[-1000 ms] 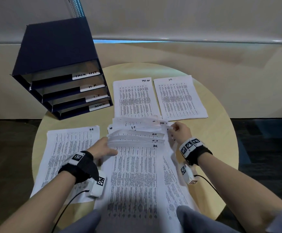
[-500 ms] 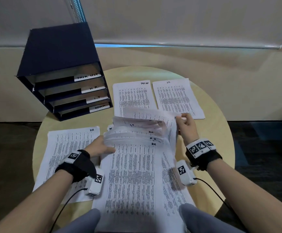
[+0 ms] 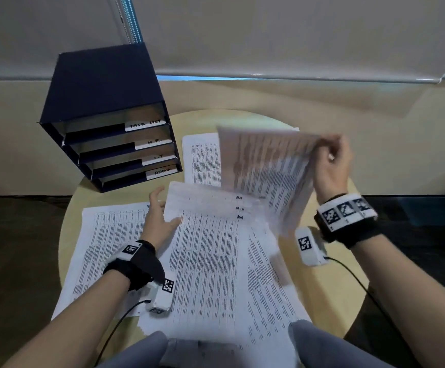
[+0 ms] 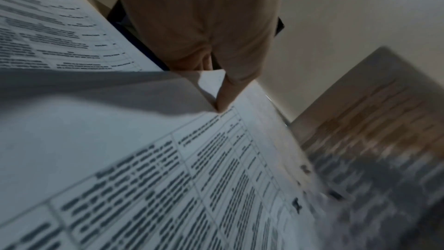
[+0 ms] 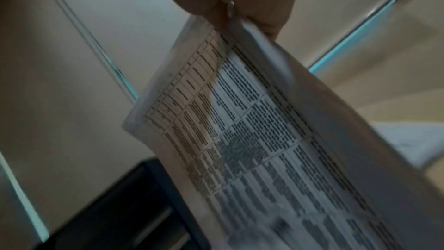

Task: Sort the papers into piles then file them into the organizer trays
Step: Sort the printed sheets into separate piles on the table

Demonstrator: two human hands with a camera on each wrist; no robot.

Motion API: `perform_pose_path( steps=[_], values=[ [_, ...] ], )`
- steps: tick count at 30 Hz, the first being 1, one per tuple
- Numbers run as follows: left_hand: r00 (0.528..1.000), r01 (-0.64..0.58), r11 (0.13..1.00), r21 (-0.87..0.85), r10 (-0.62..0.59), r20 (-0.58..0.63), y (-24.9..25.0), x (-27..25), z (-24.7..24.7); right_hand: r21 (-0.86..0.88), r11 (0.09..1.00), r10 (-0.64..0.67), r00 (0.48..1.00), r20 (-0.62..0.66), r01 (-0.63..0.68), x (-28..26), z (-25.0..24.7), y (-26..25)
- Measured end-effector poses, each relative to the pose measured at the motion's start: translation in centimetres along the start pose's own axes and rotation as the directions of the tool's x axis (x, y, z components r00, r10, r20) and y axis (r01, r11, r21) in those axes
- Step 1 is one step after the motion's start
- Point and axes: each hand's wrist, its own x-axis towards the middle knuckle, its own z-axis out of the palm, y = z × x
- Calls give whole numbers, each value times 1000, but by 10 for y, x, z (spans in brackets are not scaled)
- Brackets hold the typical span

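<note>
R fingers [image 3: 330, 144]: pinching sheet [image 3: 266, 171] top corner, lifted over worktop [image 3: 330, 264]
L fingers [image 3: 160, 205]: spread, thumb holding stack [image 3: 205, 251] edge
Stack: worktop centre
Organizer [image 3: 109, 115]: far left, 4 labelled trays

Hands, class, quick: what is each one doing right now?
Left hand: open, fingers spread, thumb on the top sheet of the fanned stack.
Right hand: pinches the lifted sheet at its top corner.
</note>
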Motion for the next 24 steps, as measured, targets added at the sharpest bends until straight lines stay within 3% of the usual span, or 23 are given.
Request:
perform_pose_path(
  steps=[3,6,8,11,13,16,20,21,24],
  values=[
    [996,-77,989,130,83,-45,3,-4,6,148,987,-23,980,-199,54,31,-18,-25],
    [999,47,993,111,-49,16,1,-2,9,311,950,90,953,-291,5,54,-35,-22],
    [989,113,991,73,-119,85,1,1,8,308,945,185,957,-223,-111,50,-36,-12],
    [976,161,986,-44,-152,154,17,-5,10,120,930,350,937,5,-348,8,-25,13],
    [957,203,968,-147,-164,241,29,-11,11,-12,878,471,860,195,-478,-29,-16,27],
    [915,252,961,-113,-198,351,31,-8,9,-22,742,625,678,386,-670,-81,-3,34],
    [945,104,994,14,-103,310,20,-5,7,-32,624,715,554,427,-781,-113,17,40],
    [955,82,996,-30,-70,289,16,-6,8,-43,607,735,540,410,-793,-116,22,44],
    [979,136,975,-177,-105,174,3,-7,10,-115,629,751,564,344,-769,-121,26,51]
  ],
)
